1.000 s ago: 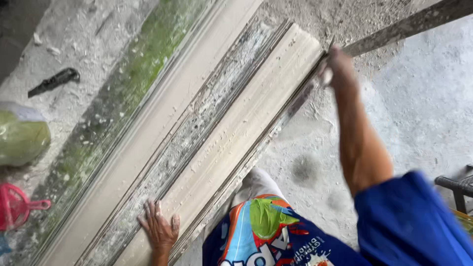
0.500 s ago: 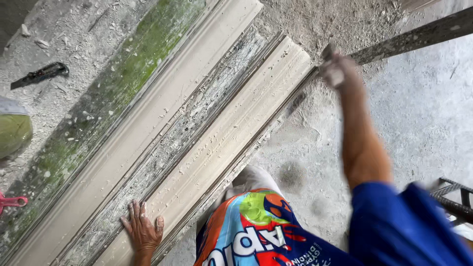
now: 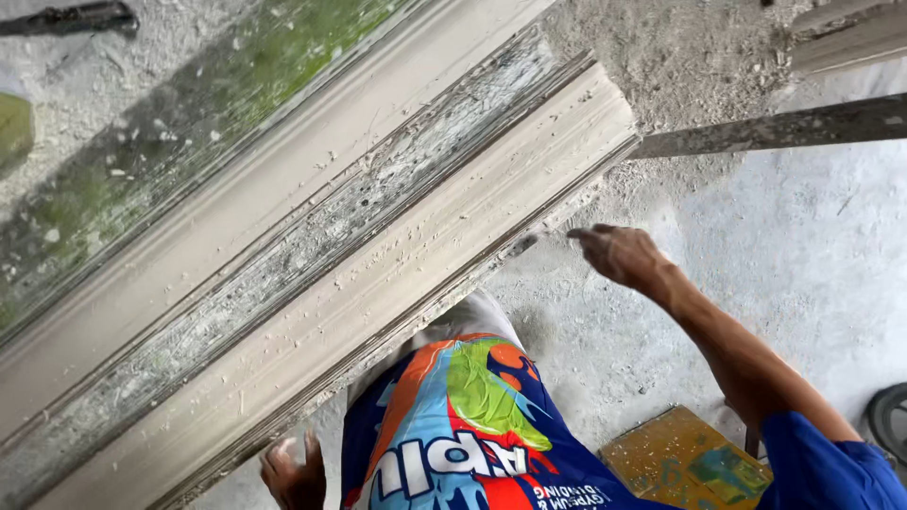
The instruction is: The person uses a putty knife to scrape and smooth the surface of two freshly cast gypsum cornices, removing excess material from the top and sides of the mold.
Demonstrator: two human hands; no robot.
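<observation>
**Head view: plaster moulding, lower edge being worked**

Head view, 1 frame. Item 1: long pale moulding (image 3: 378, 283), laid diagonally from lower left to upper right of the frame, resting in a chalky trough-like form (image 3: 312, 222); its end lies at upper centre. Crumbs of plaster are scattered along its face.

Item 2: right hand (image 3: 619, 253), right of centre, fingers pinched loosely towards the moulding's lower edge; a small dark tool (image 3: 522, 246) appears to be held at the fingertips, though the grip itself cannot be made out.

Item 3: left hand (image 3: 295, 472), bottom left of centre, fingers curled against the underside edge; whether anything is gripped cannot be told.

Handling note, as a judgement: the edge looks brittle, so light, shallow strokes along its line are advised, with the piece kept steadied from below.

Item 4: green-streaked slab (image 3: 189, 132), upper left. Item 5: yellow stool (image 3: 680, 458), lower right.
</observation>
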